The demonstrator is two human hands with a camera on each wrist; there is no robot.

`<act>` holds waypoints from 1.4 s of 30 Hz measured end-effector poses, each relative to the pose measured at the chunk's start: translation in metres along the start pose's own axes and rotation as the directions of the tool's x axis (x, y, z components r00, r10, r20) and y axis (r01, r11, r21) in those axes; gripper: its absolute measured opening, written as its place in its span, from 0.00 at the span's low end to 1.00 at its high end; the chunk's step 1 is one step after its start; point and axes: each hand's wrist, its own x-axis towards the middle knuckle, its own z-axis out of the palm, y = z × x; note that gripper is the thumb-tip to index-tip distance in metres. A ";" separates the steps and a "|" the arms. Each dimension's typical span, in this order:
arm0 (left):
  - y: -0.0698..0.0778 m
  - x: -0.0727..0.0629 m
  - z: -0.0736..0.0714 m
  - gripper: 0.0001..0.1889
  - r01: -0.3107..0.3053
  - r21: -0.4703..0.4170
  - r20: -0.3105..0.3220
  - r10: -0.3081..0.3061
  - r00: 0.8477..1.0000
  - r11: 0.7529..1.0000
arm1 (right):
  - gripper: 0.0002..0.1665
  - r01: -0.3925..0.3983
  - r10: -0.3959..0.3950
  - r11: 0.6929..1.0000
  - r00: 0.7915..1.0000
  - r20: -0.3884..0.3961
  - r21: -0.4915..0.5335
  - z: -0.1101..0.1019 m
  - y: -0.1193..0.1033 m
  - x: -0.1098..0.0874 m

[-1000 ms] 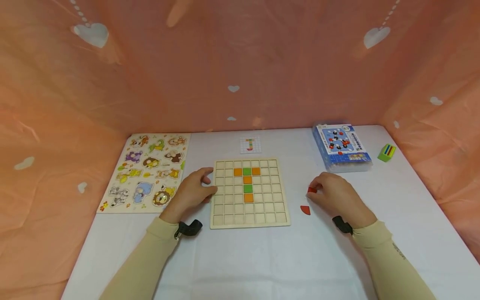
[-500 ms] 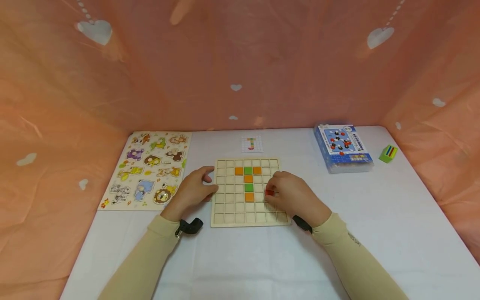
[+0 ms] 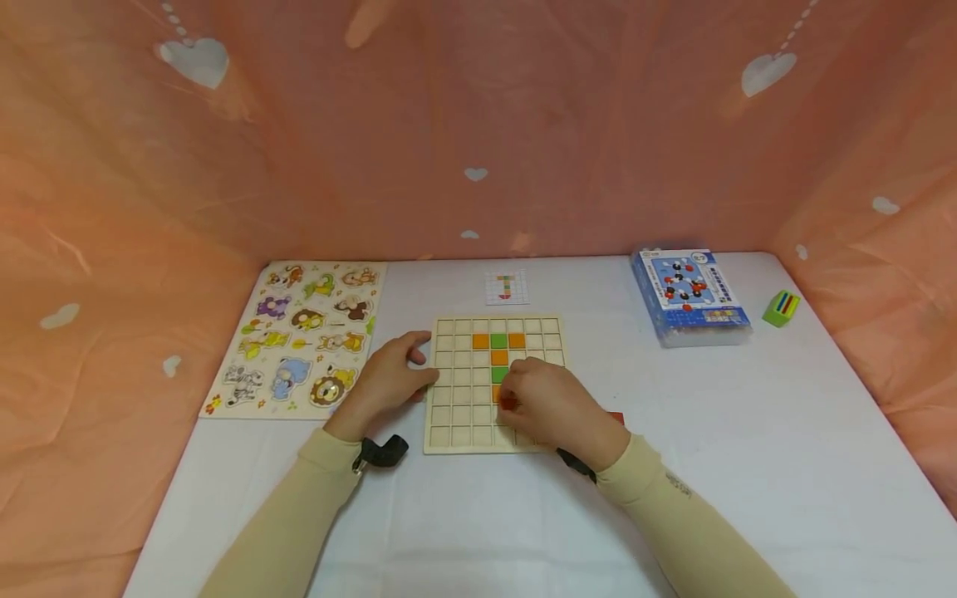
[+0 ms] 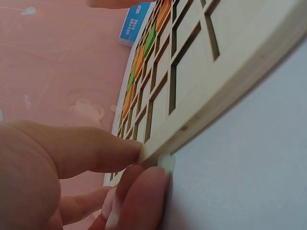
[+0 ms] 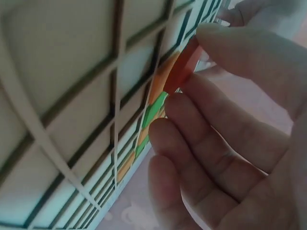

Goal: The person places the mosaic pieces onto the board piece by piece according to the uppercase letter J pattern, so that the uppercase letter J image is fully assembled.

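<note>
A square wooden grid board (image 3: 460,415) lies on the white table, with orange and green square tiles (image 3: 498,357) set in a T shape. At its left edge my left hand (image 3: 385,380) holds the rim; in the left wrist view the thumb (image 4: 103,148) touches the top of the frame and curled fingers meet its side. My right hand (image 3: 557,403) pinches a red tile (image 5: 184,67) between thumb and fingers, over the board beside the lowest orange tile. Whether the red tile touches the board is hard to tell. Another red piece (image 3: 616,417) lies right of the board, partly hidden by my right wrist.
Behind the board lies a small pattern card (image 3: 506,287). An animal puzzle board (image 3: 299,332) is at the left. A boxed molecule set (image 3: 691,295) and a green striped block (image 3: 781,307) stand at the back right. An orange curtain (image 3: 478,124) surrounds the table.
My right hand has carried the red tile leftward from the table right of the board to the column below the orange tile. The left hand has stayed at the board's left edge.
</note>
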 end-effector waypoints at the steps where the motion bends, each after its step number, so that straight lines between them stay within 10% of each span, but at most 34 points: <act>1: -0.001 0.000 0.000 0.37 0.001 0.001 -0.001 -0.001 1.000 1.000 | 0.04 0.001 -0.001 1.000 1.000 0.004 0.006 0.001 -0.001 0.000; 42: -0.003 0.002 0.001 0.38 -0.009 -0.004 -0.002 0.009 1.000 1.000 | 0.04 0.039 -0.039 0.999 0.999 -0.008 -0.036 0.004 0.002 0.000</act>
